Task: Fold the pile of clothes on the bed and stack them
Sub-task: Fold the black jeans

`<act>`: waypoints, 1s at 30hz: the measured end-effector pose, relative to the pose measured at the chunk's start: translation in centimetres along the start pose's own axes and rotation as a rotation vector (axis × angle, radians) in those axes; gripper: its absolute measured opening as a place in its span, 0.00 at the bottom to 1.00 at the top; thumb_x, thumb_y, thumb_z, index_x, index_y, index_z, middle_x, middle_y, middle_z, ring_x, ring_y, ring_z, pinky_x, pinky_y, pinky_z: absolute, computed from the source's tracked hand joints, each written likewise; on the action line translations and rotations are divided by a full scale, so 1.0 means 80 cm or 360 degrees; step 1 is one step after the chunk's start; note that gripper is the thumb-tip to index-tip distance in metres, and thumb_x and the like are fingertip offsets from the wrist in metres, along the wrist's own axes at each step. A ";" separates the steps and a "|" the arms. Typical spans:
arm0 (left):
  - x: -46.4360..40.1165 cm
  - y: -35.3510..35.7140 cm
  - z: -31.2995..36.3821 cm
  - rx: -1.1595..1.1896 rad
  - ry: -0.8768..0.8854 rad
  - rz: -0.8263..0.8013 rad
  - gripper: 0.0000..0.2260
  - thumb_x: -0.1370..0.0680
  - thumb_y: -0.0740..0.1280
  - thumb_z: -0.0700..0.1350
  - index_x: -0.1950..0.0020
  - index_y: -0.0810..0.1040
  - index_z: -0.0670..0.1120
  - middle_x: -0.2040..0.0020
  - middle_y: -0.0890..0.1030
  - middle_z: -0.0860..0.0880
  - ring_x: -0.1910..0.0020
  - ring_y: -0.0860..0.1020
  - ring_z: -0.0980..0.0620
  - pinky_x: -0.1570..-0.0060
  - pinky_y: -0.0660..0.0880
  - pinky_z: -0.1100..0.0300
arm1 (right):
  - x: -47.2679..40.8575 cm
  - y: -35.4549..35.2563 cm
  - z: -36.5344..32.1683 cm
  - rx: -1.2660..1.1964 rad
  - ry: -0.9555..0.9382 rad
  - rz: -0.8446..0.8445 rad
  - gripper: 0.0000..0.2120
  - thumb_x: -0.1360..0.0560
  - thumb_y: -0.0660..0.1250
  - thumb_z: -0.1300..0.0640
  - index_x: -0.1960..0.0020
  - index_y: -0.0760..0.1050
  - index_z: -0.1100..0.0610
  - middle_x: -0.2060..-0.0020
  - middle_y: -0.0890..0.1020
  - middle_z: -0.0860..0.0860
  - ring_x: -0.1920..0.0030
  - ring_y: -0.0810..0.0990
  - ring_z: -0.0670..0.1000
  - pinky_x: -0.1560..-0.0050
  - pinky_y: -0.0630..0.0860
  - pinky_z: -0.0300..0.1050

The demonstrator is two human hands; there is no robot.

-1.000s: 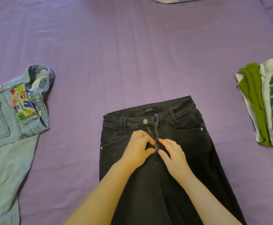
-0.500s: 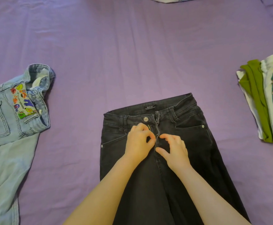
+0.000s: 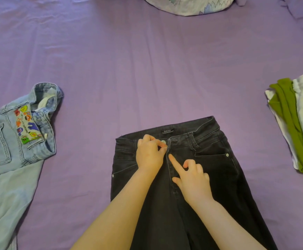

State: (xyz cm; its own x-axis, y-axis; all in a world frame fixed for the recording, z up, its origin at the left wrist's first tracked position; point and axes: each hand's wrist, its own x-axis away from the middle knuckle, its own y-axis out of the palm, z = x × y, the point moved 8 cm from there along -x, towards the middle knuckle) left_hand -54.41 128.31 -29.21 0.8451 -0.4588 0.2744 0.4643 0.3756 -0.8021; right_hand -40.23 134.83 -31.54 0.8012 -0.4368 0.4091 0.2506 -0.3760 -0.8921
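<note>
Black jeans (image 3: 213, 170) lie flat, front side up, on the purple bed (image 3: 147, 69), waistband away from me. My left hand (image 3: 149, 154) pinches the zip pull at the top of the fly, just under the metal waist button. My right hand (image 3: 192, 179) rests on the fly below it, index finger stretched along the seam and pressing the cloth, other fingers curled. Light blue jeans (image 3: 11, 150) with a colourful cartoon patch lie unfolded at the left. A stack of folded clothes (image 3: 295, 123), green, white and teal-striped, sits at the right edge.
A patterned white and blue pillow or duvet (image 3: 188, 5) lies at the far edge of the bed. Bare purple sheet stretches between the black jeans and the far edge, and between the two pairs of jeans.
My left hand has drawn the zip pull up the fly to just under the button. My right hand has let go of the fly and now presses it with one straight finger.
</note>
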 end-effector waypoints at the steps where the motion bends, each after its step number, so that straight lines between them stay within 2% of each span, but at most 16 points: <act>1: -0.003 -0.005 0.003 -0.0126 0.0037 0.0009 0.08 0.23 0.68 0.51 0.47 0.79 0.50 0.46 0.73 0.52 0.45 0.68 0.52 0.52 0.69 0.60 | -0.004 -0.003 0.001 0.0002 -0.0024 -0.0047 0.36 0.22 0.60 0.43 0.25 0.38 0.36 0.43 0.63 0.49 0.48 0.65 0.47 0.50 0.68 0.43; 3: -0.009 -0.018 0.008 -0.0375 0.0109 0.0051 0.14 0.25 0.68 0.54 0.43 0.74 0.51 0.43 0.74 0.51 0.43 0.69 0.50 0.46 0.68 0.56 | -0.015 -0.018 0.002 -0.0022 -0.0096 -0.0073 0.33 0.23 0.62 0.42 0.25 0.46 0.36 0.43 0.64 0.48 0.47 0.66 0.47 0.47 0.70 0.43; 4: -0.013 -0.021 0.010 -0.0483 0.0149 0.0045 0.18 0.25 0.68 0.56 0.39 0.73 0.51 0.41 0.74 0.51 0.41 0.69 0.50 0.43 0.66 0.55 | -0.021 -0.033 -0.001 -0.0039 -0.0157 0.0008 0.30 0.24 0.63 0.43 0.26 0.54 0.37 0.42 0.66 0.48 0.45 0.67 0.47 0.44 0.70 0.45; 6: -0.020 -0.021 0.011 -0.0611 0.0210 -0.0023 0.23 0.26 0.67 0.60 0.35 0.70 0.52 0.39 0.75 0.51 0.38 0.69 0.49 0.40 0.64 0.53 | -0.032 -0.069 -0.009 -0.0097 -0.0289 0.0314 0.21 0.24 0.66 0.48 0.32 0.69 0.44 0.38 0.71 0.49 0.39 0.71 0.50 0.41 0.70 0.49; 7: -0.022 -0.020 0.009 -0.0612 0.0211 -0.0073 0.23 0.25 0.67 0.60 0.34 0.70 0.52 0.40 0.76 0.52 0.38 0.70 0.49 0.39 0.64 0.52 | -0.039 -0.084 -0.013 -0.0118 -0.0317 0.0439 0.20 0.24 0.67 0.51 0.33 0.72 0.48 0.36 0.72 0.50 0.37 0.72 0.52 0.39 0.70 0.51; 10: -0.025 -0.021 0.006 -0.0509 0.0240 -0.0192 0.19 0.25 0.66 0.59 0.38 0.74 0.52 0.44 0.79 0.52 0.42 0.73 0.50 0.39 0.65 0.52 | -0.065 -0.099 -0.027 -0.0109 -0.0344 0.0425 0.26 0.23 0.66 0.53 0.27 0.64 0.53 0.30 0.70 0.50 0.28 0.65 0.52 0.31 0.63 0.53; 12: -0.022 -0.023 0.008 -0.0374 0.0275 -0.0262 0.14 0.24 0.67 0.56 0.42 0.76 0.51 0.47 0.79 0.52 0.45 0.74 0.51 0.41 0.69 0.53 | -0.075 -0.100 -0.030 0.0005 -0.0378 0.0364 0.25 0.23 0.64 0.51 0.27 0.64 0.51 0.33 0.73 0.48 0.28 0.64 0.52 0.28 0.56 0.54; 15: -0.013 -0.025 0.001 -0.0094 0.0112 -0.0436 0.08 0.24 0.68 0.53 0.47 0.75 0.51 0.52 0.76 0.53 0.50 0.75 0.52 0.42 0.72 0.51 | -0.077 -0.108 -0.027 0.0152 -0.0431 0.0296 0.19 0.24 0.65 0.49 0.34 0.71 0.47 0.40 0.75 0.48 0.32 0.66 0.52 0.27 0.51 0.57; 17: -0.007 -0.028 0.000 -0.0024 0.0017 -0.0500 0.09 0.23 0.67 0.52 0.46 0.75 0.51 0.51 0.78 0.52 0.50 0.76 0.51 0.42 0.73 0.51 | -0.075 -0.114 -0.028 0.0096 -0.0481 0.0189 0.11 0.23 0.64 0.50 0.41 0.73 0.46 0.40 0.73 0.47 0.32 0.65 0.51 0.26 0.50 0.56; 19: -0.001 -0.033 0.002 0.0044 -0.0047 -0.0545 0.11 0.22 0.66 0.52 0.43 0.77 0.49 0.49 0.79 0.50 0.50 0.77 0.51 0.44 0.74 0.52 | -0.069 -0.122 -0.030 0.0001 -0.0527 0.0098 0.03 0.22 0.62 0.50 0.48 0.71 0.46 0.46 0.74 0.44 0.35 0.68 0.49 0.26 0.49 0.54; 21: 0.007 -0.041 0.006 0.0165 -0.0093 -0.0572 0.12 0.22 0.66 0.52 0.42 0.78 0.48 0.51 0.80 0.49 0.52 0.78 0.51 0.46 0.76 0.53 | -0.056 -0.135 -0.036 -0.0067 -0.0597 0.0091 0.03 0.21 0.60 0.49 0.50 0.72 0.46 0.53 0.74 0.42 0.43 0.73 0.47 0.27 0.52 0.50; 25: 0.029 -0.065 0.021 0.0542 -0.0126 -0.0567 0.11 0.24 0.68 0.54 0.48 0.81 0.49 0.57 0.82 0.51 0.57 0.80 0.55 0.55 0.78 0.60 | -0.021 -0.167 -0.048 -0.0238 -0.0687 0.0153 0.09 0.21 0.61 0.51 0.43 0.76 0.50 0.49 0.79 0.46 0.47 0.75 0.47 0.36 0.64 0.43; 28: 0.062 -0.090 0.042 0.0931 -0.0156 -0.0605 0.09 0.26 0.70 0.54 0.57 0.83 0.49 0.64 0.83 0.53 0.64 0.80 0.59 0.65 0.76 0.67 | 0.011 -0.200 -0.047 -0.0449 -0.0708 0.0265 0.07 0.22 0.64 0.53 0.46 0.78 0.51 0.50 0.79 0.45 0.50 0.74 0.44 0.41 0.67 0.42; 30: 0.084 -0.110 0.057 0.1067 -0.0166 -0.0604 0.12 0.26 0.71 0.53 0.56 0.83 0.44 0.61 0.83 0.46 0.62 0.81 0.53 0.60 0.80 0.59 | 0.034 -0.227 -0.047 -0.0576 -0.0742 0.0362 0.05 0.24 0.66 0.54 0.49 0.78 0.51 0.52 0.77 0.43 0.52 0.72 0.42 0.44 0.69 0.40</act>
State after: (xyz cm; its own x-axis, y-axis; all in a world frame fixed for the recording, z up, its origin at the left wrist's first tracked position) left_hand -51.65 125.62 -17.89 0.6015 -0.5878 0.5411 0.7598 0.6301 -0.1601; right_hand -44.64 137.43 -13.53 0.9858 -0.1669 0.0177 -0.0881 -0.6041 -0.7920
